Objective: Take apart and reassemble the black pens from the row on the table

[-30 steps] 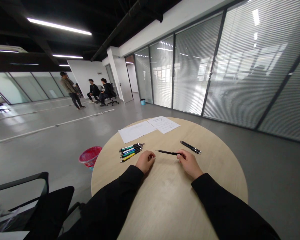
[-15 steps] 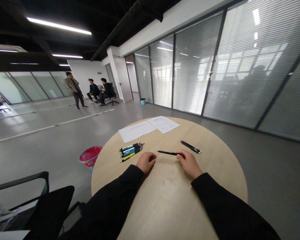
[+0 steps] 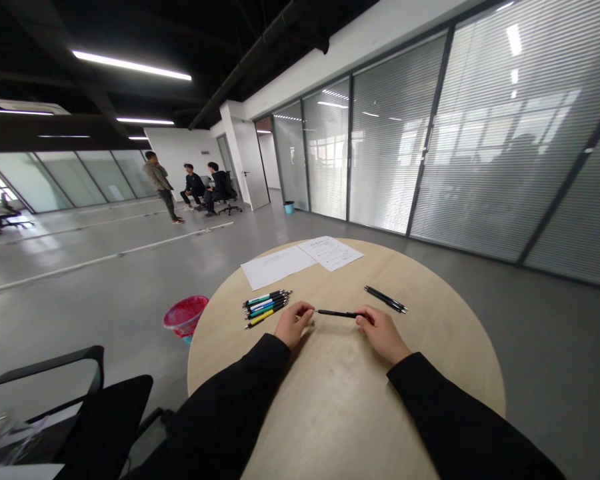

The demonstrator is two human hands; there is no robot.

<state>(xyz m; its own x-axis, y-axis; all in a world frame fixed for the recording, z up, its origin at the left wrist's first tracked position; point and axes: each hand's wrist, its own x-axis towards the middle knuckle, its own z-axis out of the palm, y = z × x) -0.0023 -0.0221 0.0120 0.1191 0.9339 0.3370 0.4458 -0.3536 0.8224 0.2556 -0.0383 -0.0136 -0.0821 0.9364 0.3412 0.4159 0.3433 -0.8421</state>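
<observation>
A black mechanical pencil (image 3: pixel 337 313) lies level just above the round wooden table (image 3: pixel 330 413), its thin tip pointing left. My right hand (image 3: pixel 380 331) pinches its rear end. At the tip, my left hand (image 3: pixel 293 325) has thumb and forefinger closed together on it; the very end is hidden by the fingertips. Left of that hand lies a row of several pencils (image 3: pixel 266 307) with green, blue, white and yellow barrels. Beyond my right hand, black pencils (image 3: pixel 386 299) lie side by side on the tabletop.
Two sheets of paper, one blank-looking (image 3: pixel 279 267) and one printed (image 3: pixel 331 253), lie at the table's far side. A red bin (image 3: pixel 185 317) stands on the floor to the left, near a black chair (image 3: pixel 105 413). Three people (image 3: pixel 160 183) are in the background by a door.
My left hand has moved from beside the pencil to its tip, and its fingers have closed there. My right hand still grips the rear end. The view has shifted slightly.
</observation>
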